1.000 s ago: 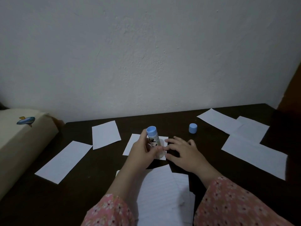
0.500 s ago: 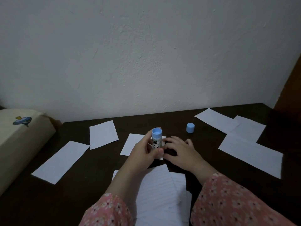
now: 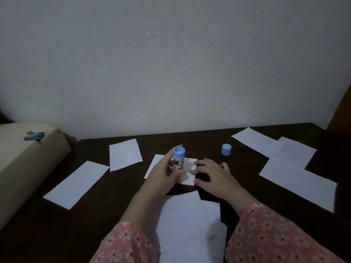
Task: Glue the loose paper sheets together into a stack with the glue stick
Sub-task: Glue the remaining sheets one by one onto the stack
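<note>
So the left hand (image 3: 163, 175) grips the glue stick (image 3: 178, 158) upright at the frame's centre, glue end down on a small paper sheet (image 3: 188, 173), presumably to rub glue on. The right hand (image 3: 212, 175) lies flat, fingers relaxed, pinning that sheet's right edge so it won't slide. The blue cap (image 3: 226, 149) sits off to the upper right, out of the way. Other loose sheets (image 3: 76, 185) lie scattered around the dark table (image 3: 95, 224), so I'd guess stacking has barely started

At frame centre, the left hand (image 3: 163, 173) grips an upright glue stick (image 3: 178, 158) over a small paper sheet (image 3: 188, 168). The right hand (image 3: 214, 177) presses that sheet's right edge.
</note>
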Demonstrator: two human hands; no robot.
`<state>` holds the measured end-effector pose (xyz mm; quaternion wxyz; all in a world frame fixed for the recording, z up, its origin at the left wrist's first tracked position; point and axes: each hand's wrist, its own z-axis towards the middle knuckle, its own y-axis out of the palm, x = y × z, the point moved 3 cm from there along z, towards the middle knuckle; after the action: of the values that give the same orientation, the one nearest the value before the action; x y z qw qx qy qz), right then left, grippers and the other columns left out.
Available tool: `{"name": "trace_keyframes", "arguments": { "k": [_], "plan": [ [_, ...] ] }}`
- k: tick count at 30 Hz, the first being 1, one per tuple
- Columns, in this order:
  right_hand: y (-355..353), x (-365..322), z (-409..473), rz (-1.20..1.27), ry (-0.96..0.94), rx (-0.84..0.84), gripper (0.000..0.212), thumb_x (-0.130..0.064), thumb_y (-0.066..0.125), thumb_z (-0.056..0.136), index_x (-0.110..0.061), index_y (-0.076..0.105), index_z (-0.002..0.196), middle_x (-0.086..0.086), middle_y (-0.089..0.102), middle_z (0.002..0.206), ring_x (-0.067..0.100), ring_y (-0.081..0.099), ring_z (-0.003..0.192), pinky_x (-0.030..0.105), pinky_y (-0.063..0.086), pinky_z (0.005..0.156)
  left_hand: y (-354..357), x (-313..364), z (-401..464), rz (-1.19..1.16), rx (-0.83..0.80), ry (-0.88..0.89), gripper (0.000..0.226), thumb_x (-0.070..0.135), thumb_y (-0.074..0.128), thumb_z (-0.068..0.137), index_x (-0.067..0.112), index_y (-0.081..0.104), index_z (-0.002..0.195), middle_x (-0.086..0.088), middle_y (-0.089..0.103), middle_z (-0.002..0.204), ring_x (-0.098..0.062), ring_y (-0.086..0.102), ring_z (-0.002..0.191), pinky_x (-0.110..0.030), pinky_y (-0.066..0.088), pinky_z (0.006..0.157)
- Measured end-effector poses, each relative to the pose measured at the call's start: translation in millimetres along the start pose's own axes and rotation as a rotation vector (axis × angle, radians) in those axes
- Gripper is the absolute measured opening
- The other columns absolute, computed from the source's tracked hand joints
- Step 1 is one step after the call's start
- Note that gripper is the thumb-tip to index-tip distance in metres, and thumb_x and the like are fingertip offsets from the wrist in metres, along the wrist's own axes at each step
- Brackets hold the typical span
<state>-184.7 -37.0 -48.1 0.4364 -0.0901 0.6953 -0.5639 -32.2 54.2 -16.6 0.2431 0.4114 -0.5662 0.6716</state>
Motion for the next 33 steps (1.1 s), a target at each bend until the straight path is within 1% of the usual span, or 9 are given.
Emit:
{"name": "trace_keyframes", "arguments": {
  "k": [3, 6, 12, 21, 23, 25, 29, 31, 33],
  "plan": [
    [0, 0, 0, -0.014, 0.000, 0.004, 0.027, -0.042, 0.054, 0.093, -0.044, 0.057, 0.120, -0.024, 0.031, 0.149, 0.003, 0.011, 0.144, 0.050, 0.004, 0.116, -13, -10, -1, -0.035, 0.047, -0.055, 0.074, 0.019, 0.061, 0.091, 0.056, 0.022, 0.141, 0.006, 0.042, 0.142, -0.013, 0.040, 0.127, -0.038, 0.039, 0.103],
    [1, 0, 0, -0.020, 0.000, 0.004, 0.028, -0.043, 0.053, 0.093, -0.044, 0.056, 0.121, -0.024, 0.031, 0.149, 0.003, 0.011, 0.144, 0.051, 0.004, 0.117, -23, -14, -4, -0.047, 0.074, -0.078, 0.074, 0.016, 0.062, 0.090, 0.048, 0.023, 0.145, 0.003, 0.037, 0.149, -0.021, 0.034, 0.136, -0.048, 0.036, 0.109],
    [1, 0, 0, -0.034, -0.001, 0.011, 0.029, -0.043, 0.052, 0.094, -0.045, 0.055, 0.123, -0.024, 0.030, 0.149, 0.002, 0.010, 0.145, 0.051, 0.003, 0.117, -40, -22, -9, -0.092, 0.117, -0.105, 0.073, 0.013, 0.060, 0.091, 0.044, 0.023, 0.146, 0.001, 0.035, 0.151, -0.023, 0.032, 0.139, -0.049, 0.032, 0.110],
    [4, 2, 1, -0.034, -0.003, 0.023, 0.028, -0.044, 0.051, 0.094, -0.047, 0.054, 0.122, -0.026, 0.030, 0.149, 0.000, 0.009, 0.144, 0.047, 0.002, 0.116, -53, -39, -10, -0.142, 0.207, -0.148, 0.070, 0.017, 0.060, 0.092, 0.040, 0.023, 0.148, 0.001, 0.036, 0.151, -0.023, 0.033, 0.139, -0.046, 0.032, 0.109],
    [3, 2, 1, -0.038, -0.003, 0.024, 0.029, -0.044, 0.051, 0.094, -0.047, 0.054, 0.123, -0.027, 0.030, 0.149, 0.000, 0.009, 0.144, 0.045, 0.002, 0.115, -55, -44, -10, -0.171, 0.271, -0.180, 0.070, 0.019, 0.060, 0.092, 0.037, 0.022, 0.149, -0.002, 0.038, 0.149, -0.024, 0.036, 0.137, -0.046, 0.036, 0.107],
    [3, 1, 0, -0.041, -0.004, 0.025, 0.029, -0.044, 0.051, 0.094, -0.047, 0.054, 0.123, -0.027, 0.029, 0.148, -0.001, 0.009, 0.143, 0.044, 0.003, 0.115, -60, -50, -12, -0.272, 0.407, -0.234, 0.068, 0.021, 0.060, 0.092, 0.034, 0.023, 0.148, -0.005, 0.044, 0.144, -0.025, 0.043, 0.130, -0.045, 0.042, 0.100],
    [3, 1, 0, -0.027, -0.003, 0.028, 0.029, -0.044, 0.052, 0.094, -0.046, 0.054, 0.123, -0.027, 0.030, 0.148, -0.002, 0.010, 0.143, 0.045, 0.003, 0.115, -77, -61, -19, -0.631, 0.689, -0.311, 0.062, 0.024, 0.060, 0.093, 0.031, 0.029, 0.145, -0.007, 0.052, 0.130, -0.025, 0.054, 0.114, -0.042, 0.047, 0.093],
    [3, 1, -1, -0.030, -0.003, 0.027, 0.030, -0.044, 0.051, 0.094, -0.046, 0.054, 0.123, -0.027, 0.030, 0.148, -0.001, 0.010, 0.143, 0.046, 0.002, 0.115, -79, -62, -20, -0.770, 0.731, -0.321, 0.056, 0.025, 0.060, 0.093, 0.025, 0.034, 0.142, -0.005, 0.057, 0.120, -0.019, 0.057, 0.102, -0.034, 0.049, 0.083],
    [2, 1, -2, -0.018, -0.003, 0.036, 0.027, -0.045, 0.048, 0.096, -0.046, 0.054, 0.122, -0.027, 0.031, 0.147, -0.001, 0.010, 0.143, 0.046, 0.002, 0.116, -74, -59, -19, -0.758, 0.708, -0.327, 0.052, 0.027, 0.061, 0.092, 0.021, 0.039, 0.138, -0.003, 0.061, 0.113, -0.016, 0.060, 0.095, -0.029, 0.048, 0.075]
  ]
}}
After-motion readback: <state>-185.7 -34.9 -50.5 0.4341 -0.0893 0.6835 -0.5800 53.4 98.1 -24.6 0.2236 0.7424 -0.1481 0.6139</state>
